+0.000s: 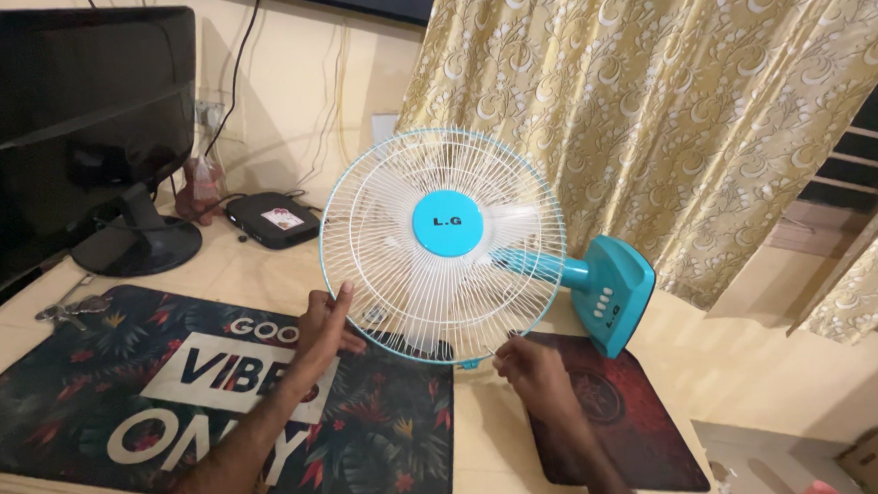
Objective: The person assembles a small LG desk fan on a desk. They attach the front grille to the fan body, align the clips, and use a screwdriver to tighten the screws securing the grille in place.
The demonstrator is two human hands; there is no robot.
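Two hands are seen at the lower rim of the fan (443, 245), which lies tipped on its side on the table (735, 362) with its white wire guard facing the camera. The left hand (320, 328) is closed around the guard's lower left edge, the thumb raised along the blue rim. The right hand (530, 364) is pressed against the guard's lower right edge with fingers curled; whether the rim is actually gripped there cannot be told. A round blue hub is set at the middle of the guard, and the pale blades behind it are blurred. To the fan's right, its blue base (614, 293) is turned up on edge, joined to the head by a short blue neck. Below the fan, to its left, a large dark floral mat (96, 395) is spread, and a small dark red mat (618, 418) is laid below the base. Left of the fan a small black box (272, 220) is placed, and farther left a black monitor (62, 126) is stood. Behind the fan a yellow patterned curtain (671, 94) is hung.
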